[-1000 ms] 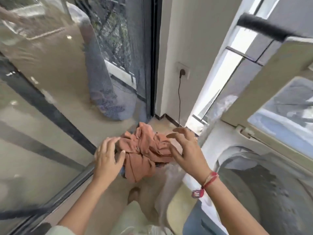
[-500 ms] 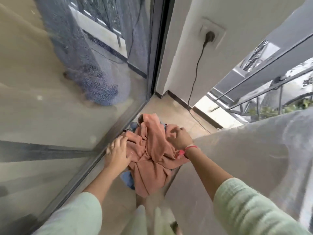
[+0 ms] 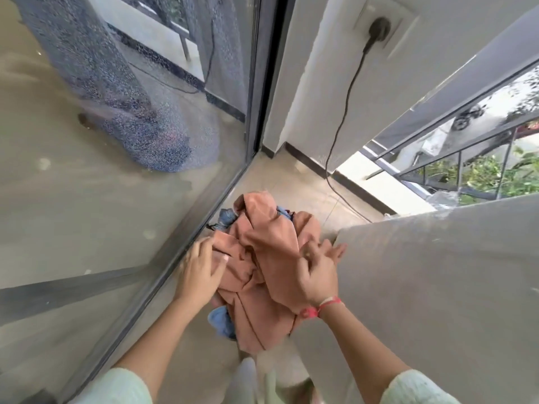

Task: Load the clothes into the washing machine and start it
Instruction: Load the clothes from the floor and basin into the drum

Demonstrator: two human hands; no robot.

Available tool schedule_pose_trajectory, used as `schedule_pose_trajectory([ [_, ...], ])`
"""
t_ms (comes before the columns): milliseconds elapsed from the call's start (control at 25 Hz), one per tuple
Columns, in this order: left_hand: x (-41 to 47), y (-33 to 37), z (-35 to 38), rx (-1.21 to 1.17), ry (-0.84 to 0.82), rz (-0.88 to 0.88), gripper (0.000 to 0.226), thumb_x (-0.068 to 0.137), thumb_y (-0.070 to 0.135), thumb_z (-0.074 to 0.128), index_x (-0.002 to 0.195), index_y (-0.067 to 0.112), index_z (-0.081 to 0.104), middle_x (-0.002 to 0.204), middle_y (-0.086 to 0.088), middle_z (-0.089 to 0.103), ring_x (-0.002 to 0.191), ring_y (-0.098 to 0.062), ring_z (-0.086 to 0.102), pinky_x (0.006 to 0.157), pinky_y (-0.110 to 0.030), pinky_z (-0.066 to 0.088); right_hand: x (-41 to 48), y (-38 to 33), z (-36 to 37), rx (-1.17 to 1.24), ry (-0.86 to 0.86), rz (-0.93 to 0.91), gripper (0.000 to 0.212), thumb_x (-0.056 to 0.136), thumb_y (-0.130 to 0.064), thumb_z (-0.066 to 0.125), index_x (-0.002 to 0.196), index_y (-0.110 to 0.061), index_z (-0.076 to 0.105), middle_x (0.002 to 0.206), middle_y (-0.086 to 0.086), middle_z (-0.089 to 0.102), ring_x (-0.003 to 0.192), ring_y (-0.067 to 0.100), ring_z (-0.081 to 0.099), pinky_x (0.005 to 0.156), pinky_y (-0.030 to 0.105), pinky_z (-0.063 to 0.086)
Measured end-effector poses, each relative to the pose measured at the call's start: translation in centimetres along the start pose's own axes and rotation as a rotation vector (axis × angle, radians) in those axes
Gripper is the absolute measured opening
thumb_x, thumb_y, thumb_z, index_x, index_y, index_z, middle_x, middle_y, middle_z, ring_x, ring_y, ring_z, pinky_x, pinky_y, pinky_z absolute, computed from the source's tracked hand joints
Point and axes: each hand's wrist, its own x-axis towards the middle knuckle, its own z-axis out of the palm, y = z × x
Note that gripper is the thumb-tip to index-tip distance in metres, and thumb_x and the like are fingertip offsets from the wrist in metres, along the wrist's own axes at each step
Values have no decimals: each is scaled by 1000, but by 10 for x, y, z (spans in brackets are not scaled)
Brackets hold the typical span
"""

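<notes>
**Washing machine**: only its pale outer wall is in view. The drum and controls are out of frame.

**Clothes**: a crumpled heap outside the machine, just beside its left wall. What the heap rests on cannot be told. An orange garment forms the top and most of the bulk. A blue garment shows beneath it on the side away from the machine.

**Left hand**: on the side of the heap farthest from the machine, with thumb and fingers closed on a fold of the orange garment.

**Right hand**: laid on the orange garment on the side next to the machine, back of the hand up, fingertips by the machine's corner. Blur prevents telling whether the fingers grasp the cloth. A red thread band circles this wrist.

**Surroundings:** a black power cord runs down the wall beyond the machine from a wall socket. A glass door stands across the heap from the machine.
</notes>
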Motion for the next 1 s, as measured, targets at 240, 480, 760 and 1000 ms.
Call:
schedule_pose_trajectory([
  [240,24,26,0,-66,-23,-87,77,78,65,24,129,14,51,129,-13,50,117,-35,49,95,-47,38,-107,18,35,-144,-361,-298,16,68,-31,43,81,-23,38,48,6,55,45,32,54,39,26,33],
  [480,2,34,25,75,-678,102,69,83,57,51,144,39,26,157,-2,10,143,-24,13,114,-47,19,-83,22,18,-105,-103,-215,32,77,-31,36,101,-19,52,71,9,64,61,34,60,48,35,43],
  [760,4,34,2,-137,-325,226,27,72,15,39,93,22,54,108,-8,62,104,-32,58,86,-43,45,-101,-4,6,-93,-146,-392,30,82,-22,42,109,-20,55,94,3,59,77,26,58,62,33,47],
  [1000,2,-14,-112,89,64,184,27,78,-12,52,100,2,60,108,-20,66,94,-40,62,80,-38,38,-94,23,40,-60,-169,-49,56,85,-29,56,137,-22,35,138,10,42,119,32,47,97,39,42],
])
